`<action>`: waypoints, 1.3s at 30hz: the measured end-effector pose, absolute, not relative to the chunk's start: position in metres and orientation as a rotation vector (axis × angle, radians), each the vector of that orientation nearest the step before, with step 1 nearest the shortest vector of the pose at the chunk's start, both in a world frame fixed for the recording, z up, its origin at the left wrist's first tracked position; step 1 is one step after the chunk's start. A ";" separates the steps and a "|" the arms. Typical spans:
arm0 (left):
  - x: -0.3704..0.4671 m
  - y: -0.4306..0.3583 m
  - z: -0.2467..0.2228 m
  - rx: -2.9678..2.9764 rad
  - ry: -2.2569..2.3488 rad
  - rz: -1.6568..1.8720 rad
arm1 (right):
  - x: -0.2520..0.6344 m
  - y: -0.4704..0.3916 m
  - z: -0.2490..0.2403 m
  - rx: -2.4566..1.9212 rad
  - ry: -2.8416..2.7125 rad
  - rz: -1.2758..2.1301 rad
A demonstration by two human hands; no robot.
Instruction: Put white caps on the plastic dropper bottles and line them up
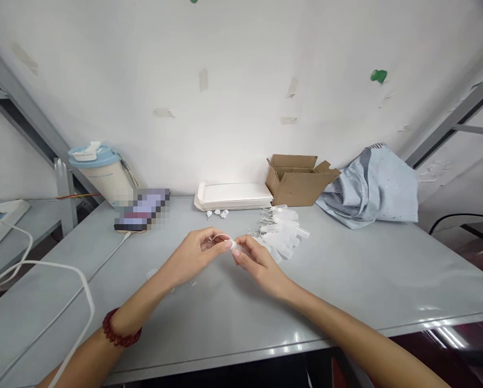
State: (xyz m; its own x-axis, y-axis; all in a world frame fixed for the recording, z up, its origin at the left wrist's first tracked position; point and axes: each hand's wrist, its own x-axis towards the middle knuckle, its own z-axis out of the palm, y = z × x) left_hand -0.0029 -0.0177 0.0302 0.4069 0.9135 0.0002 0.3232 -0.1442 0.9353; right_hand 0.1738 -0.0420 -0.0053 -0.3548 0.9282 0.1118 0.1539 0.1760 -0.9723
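Note:
Above the middle of the table, my left hand point(206, 249) pinches a small white cap-like piece point(232, 244) between thumb and fingertips. A thin white cord point(217, 235) loops over those fingers. My right hand point(257, 261) meets it from the right, its fingers closed around a translucent white tube point(243, 250) that is mostly hidden. Whether cap and tube are joined cannot be made out. Just beyond my right hand lies a pile of translucent white tubes point(282, 231) with thin strings at their left ends. Several small white pieces point(217, 213) lie farther back.
Along the wall stand a stack of white flat sheets or envelopes point(237, 195), an open cardboard box point(300, 186) and a crumpled light-blue cloth point(373, 188). To the left are a tumbler point(104, 175) and a phone point(142, 210) on a charging cable point(104, 264). Small clear bits point(151, 274) lie near my left forearm.

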 end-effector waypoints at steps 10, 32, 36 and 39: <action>-0.004 -0.021 0.027 2.025 1.140 0.689 | 0.177 -0.038 -0.002 -0.923 -1.418 1.659; -0.003 -0.016 0.024 1.875 1.108 0.645 | 0.182 -0.035 -0.004 -1.118 -1.953 0.798; -0.003 -0.017 0.025 1.897 1.099 0.664 | 0.182 -0.035 -0.003 -1.103 -1.921 0.880; -0.001 -0.020 0.024 1.974 1.135 0.700 | 0.183 -0.034 0.000 -1.122 -1.812 1.060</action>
